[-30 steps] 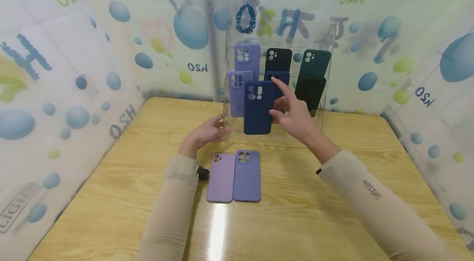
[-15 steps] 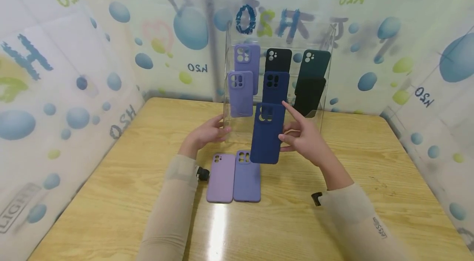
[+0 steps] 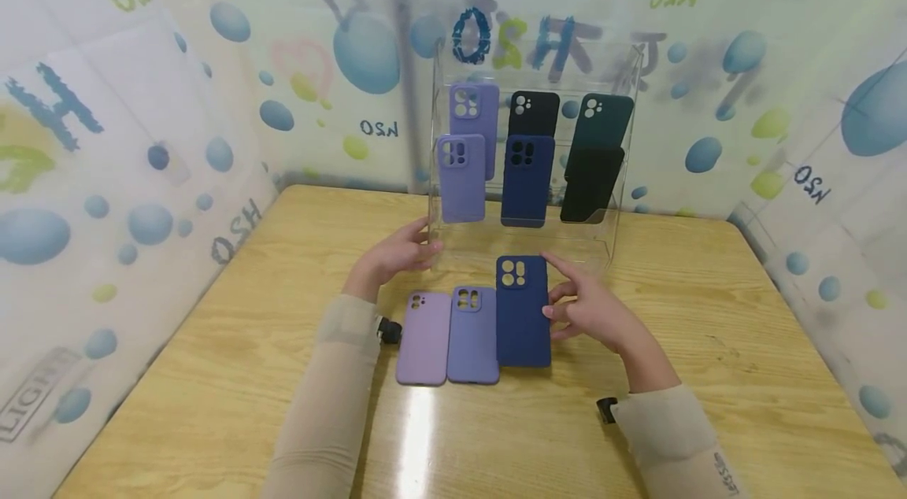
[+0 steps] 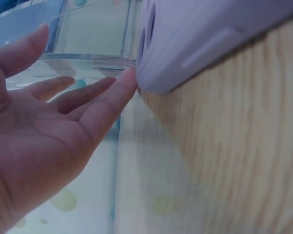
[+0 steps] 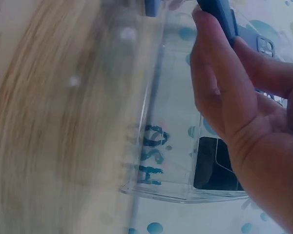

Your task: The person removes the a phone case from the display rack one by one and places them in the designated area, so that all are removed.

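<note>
Nearest on the wooden table (image 3: 212, 373), a lilac case (image 3: 423, 338) and a periwinkle case (image 3: 473, 334) are laid side by side, touching. Just right of them, a navy case (image 3: 523, 310) is set flat against the periwinkle one and is held at its right edge by the right hand (image 3: 591, 310), whose fingers are curled onto the edge; the forefinger is stretched out apart. The underside of that hand is hidden in the head view, and the right wrist view is blurred. Farther back, the left hand (image 3: 397, 255) is pressed with straight, slightly spread fingers against the left wall of a clear acrylic stand (image 3: 623, 168). Five cases are propped inside; the rear ones are partly covered.
</note>
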`<state>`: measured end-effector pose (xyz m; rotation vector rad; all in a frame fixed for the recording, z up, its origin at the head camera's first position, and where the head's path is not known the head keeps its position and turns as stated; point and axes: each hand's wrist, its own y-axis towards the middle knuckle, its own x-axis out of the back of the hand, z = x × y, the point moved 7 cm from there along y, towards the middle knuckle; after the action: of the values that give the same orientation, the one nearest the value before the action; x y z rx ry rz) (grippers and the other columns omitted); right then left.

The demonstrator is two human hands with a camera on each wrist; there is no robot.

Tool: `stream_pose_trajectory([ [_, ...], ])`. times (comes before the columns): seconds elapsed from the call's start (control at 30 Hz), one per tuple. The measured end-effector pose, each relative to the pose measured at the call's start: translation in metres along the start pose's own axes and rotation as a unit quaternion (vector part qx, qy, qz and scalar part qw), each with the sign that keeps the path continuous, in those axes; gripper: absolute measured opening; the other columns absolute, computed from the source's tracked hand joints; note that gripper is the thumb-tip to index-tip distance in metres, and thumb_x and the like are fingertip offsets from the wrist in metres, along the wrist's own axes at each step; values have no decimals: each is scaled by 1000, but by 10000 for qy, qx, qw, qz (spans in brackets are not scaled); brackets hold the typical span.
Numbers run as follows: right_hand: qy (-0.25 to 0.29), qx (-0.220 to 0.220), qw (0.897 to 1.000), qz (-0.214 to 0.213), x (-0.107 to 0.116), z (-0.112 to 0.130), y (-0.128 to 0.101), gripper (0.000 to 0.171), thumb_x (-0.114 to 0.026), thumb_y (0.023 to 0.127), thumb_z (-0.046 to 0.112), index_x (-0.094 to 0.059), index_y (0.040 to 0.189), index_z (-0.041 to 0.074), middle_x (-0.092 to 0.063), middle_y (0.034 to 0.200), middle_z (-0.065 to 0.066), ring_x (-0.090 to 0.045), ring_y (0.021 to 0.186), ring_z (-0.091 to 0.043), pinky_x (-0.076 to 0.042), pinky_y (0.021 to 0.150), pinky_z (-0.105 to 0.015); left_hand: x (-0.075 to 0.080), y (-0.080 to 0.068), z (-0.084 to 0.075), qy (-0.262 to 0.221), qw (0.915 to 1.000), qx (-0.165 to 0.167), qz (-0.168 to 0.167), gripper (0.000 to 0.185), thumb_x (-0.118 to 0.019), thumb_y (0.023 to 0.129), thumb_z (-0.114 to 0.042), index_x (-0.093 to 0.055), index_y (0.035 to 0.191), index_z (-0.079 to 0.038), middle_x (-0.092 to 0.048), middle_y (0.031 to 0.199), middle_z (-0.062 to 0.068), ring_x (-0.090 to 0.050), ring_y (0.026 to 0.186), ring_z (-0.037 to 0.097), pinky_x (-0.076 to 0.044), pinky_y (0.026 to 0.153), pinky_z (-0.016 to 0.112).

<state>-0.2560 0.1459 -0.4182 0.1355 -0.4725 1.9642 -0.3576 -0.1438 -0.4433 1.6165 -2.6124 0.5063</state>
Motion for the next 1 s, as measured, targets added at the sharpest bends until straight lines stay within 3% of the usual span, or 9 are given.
stream_pose_trajectory([
  [0.43,-252,-859,9950,442,-15,-33,6,92,-66,96,-10,-19,170,17,-56,106,-17,-69,86,-26,-69,72,-46,0,-2,8,-18,9999,99,-12,77,-54,112,-14,-9,173,-17,-22,176,23,-38,158,40,-41,126,56],
  [1.0,-688,-1132,9901,461,-11,-38,9,87,-73,97,2,-23,168,1,-68,114,-19,-70,88,-22,-68,73,-35,0,3,3,-64,10000,32,-30,77,-55,111,-15,-9,173,-18,-24,175,23,-40,157,40,-43,125,55],
])
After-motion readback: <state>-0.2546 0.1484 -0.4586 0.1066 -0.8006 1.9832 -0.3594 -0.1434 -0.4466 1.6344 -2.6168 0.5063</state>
